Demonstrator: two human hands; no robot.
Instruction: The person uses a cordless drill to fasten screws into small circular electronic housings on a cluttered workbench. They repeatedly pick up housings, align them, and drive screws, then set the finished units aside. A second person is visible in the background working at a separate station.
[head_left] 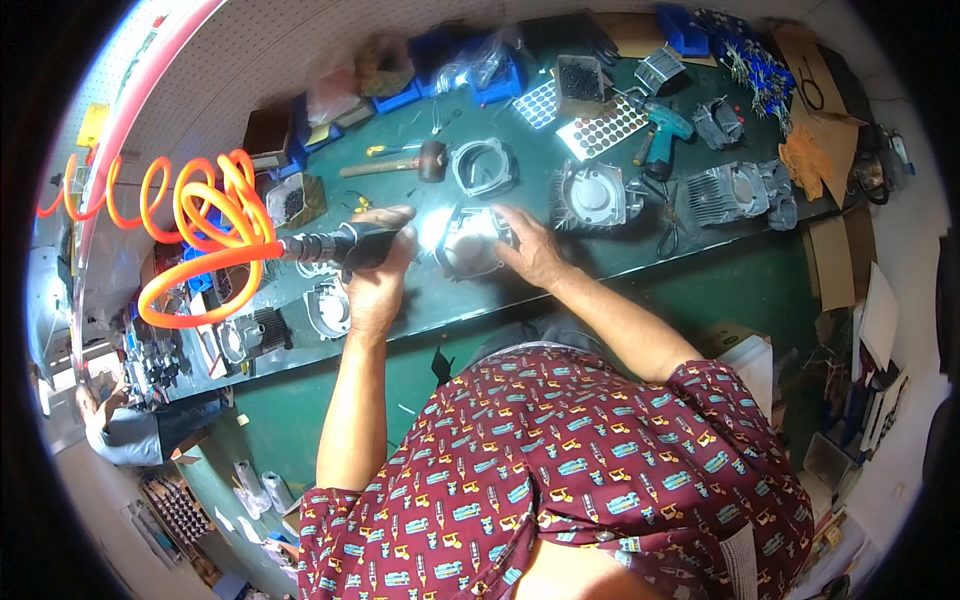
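Observation:
My left hand (378,285) is closed around a black air tool (362,246) fed by an orange coiled hose (215,255). The tool's front end points toward a silver cast metal housing (468,250) on the green workbench (400,225); glare hides whether they touch. My right hand (535,248) grips the right side of that housing, fingers over its rim. Just beyond it lies an open ring-shaped casting (483,168). A finned engine casting (592,195) is right of my right hand, and another round casting (328,305) sits left of my left wrist.
A mallet (432,160) lies toward the back. Farther right are a teal cordless drill (668,130), a sheet of round dark stickers (605,130) and a finned casting (728,192). Blue bins (495,82) line the back. Another person (130,435) is at far left.

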